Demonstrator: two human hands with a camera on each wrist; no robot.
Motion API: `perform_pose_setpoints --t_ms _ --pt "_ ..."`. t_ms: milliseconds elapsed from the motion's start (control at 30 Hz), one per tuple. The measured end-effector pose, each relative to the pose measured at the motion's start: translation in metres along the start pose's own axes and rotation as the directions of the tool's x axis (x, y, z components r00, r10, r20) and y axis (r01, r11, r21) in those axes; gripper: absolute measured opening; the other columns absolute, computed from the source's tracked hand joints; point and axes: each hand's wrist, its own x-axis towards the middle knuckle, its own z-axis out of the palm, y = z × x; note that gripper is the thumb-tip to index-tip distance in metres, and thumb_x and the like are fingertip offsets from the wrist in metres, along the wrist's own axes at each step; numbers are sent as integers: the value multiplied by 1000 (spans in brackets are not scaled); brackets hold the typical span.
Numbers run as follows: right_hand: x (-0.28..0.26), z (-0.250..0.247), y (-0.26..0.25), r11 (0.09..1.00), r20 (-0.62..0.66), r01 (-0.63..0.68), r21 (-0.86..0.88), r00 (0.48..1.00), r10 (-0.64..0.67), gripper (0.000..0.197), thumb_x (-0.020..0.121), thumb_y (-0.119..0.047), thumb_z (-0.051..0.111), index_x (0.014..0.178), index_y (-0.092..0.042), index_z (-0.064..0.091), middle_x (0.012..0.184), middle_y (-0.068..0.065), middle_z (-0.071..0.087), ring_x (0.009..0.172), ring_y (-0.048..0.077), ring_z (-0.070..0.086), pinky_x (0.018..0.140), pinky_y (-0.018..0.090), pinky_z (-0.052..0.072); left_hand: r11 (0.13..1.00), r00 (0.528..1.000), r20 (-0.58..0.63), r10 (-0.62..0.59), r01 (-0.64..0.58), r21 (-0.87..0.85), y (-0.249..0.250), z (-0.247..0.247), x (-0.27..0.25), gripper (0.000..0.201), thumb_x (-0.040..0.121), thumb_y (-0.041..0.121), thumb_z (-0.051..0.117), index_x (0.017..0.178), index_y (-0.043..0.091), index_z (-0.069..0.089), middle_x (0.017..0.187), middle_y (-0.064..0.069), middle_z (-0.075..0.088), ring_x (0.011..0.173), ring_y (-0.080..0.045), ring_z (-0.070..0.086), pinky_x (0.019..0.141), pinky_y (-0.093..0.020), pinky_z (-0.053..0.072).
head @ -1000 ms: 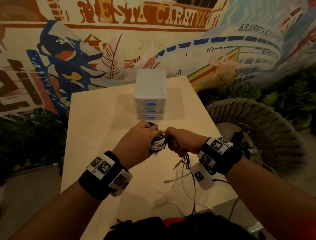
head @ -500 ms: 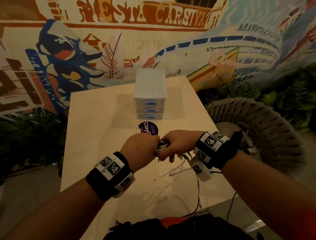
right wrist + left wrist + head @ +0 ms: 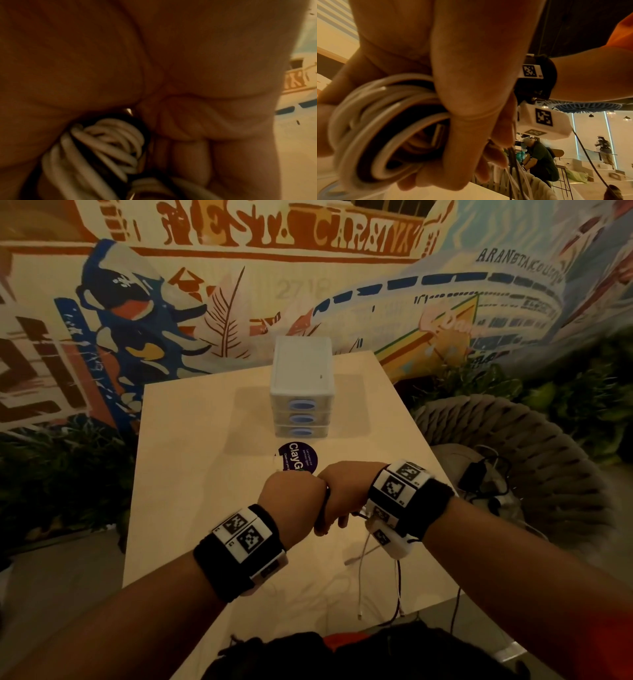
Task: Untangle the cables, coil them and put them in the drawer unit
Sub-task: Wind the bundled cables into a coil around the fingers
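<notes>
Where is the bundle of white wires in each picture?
Head: almost hidden between the left hand and right hand, mid-frame; only loose ends hang below.
Left wrist: the coiled white cables fill the lower left, fingers wrapped round them.
Right wrist: bottom centre, under the palm.
Shared landmark: the hands gripping the coil.
</notes>
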Motion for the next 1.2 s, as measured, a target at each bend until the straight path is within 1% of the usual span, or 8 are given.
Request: perform_pose_setpoints --t_ms 133,333,467,567,833,967,1100,1200 --pt "4 5 -6 987 -76 -77 -142 995 67 22 76 -42 85 70 -27 71 45 -13 62 56 5 62 58 23 48 999 999 -12 -34 33 -28 2 -1 0 17 96 31 64 104 17 69 97 -1 68 90 -24 68 70 -32 47" --pt "7 18 -2 974 -158 -62 -217 987 28 28 88 -35 72 104 -13 72 103 8 72 91 25 66 78 31 51 996 995 -91 -48 42 -76 -1 13 -2 21 96 25 56 76 22 48 66 6 44 68 -20 55 62 -30 42" --pt "5 15 5 983 -158 -6 -186 987 -24 23 93 -34 63 94 -11 66 86 4 64 78 21 57 65 26 45 959 971 -172 -167 120 -256 -8 14 -5 22 90 36 65 102 21 55 86 4 63 80 -20 64 61 -31 44" --pt "-1 8 10 980 -177 38 -194 982 -73 13 93 -30 63 92 -17 61 76 -1 58 75 19 54 56 23 36 959 970 -203 -131 72 -276 -15 14 -6 25 87 36 66 105 21 58 94 2 66 85 -22 63 67 -34 49" --pt "8 8 4 997 -100 -17 -79 995 9 14 84 -35 75 88 -22 72 73 -5 70 64 9 65 62 22 48 990 995 -96 -42 29 -135 -13 7 -1 13 92 35 64 93 23 67 79 6 63 69 -17 59 61 -29 42" --pt "7 10 7 995 -186 29 -91 981 -45 16 90 -29 63 89 -14 68 74 0 61 67 17 55 57 24 40 962 982 -178 -63 13 -272 -24 10 -3 35 87 33 66 120 24 59 99 3 70 86 -21 67 70 -33 51" --pt "-1 -3 26 972 -261 128 197 962 -74 18 88 -22 67 72 -16 63 67 1 61 61 18 53 61 26 44 723 959 -246 -142 -69 -688 -52 19 -9 106 73 50 87 157 40 23 130 21 56 103 -5 63 85 -25 54" --pt "-3 -9 37 839 -332 259 479 938 -100 24 75 -22 72 85 0 71 66 6 61 59 19 54 58 29 47 398 980 -104 -170 -28 -917 -65 22 -17 110 61 69 85 151 52 24 130 25 55 108 1 63 85 -23 56"
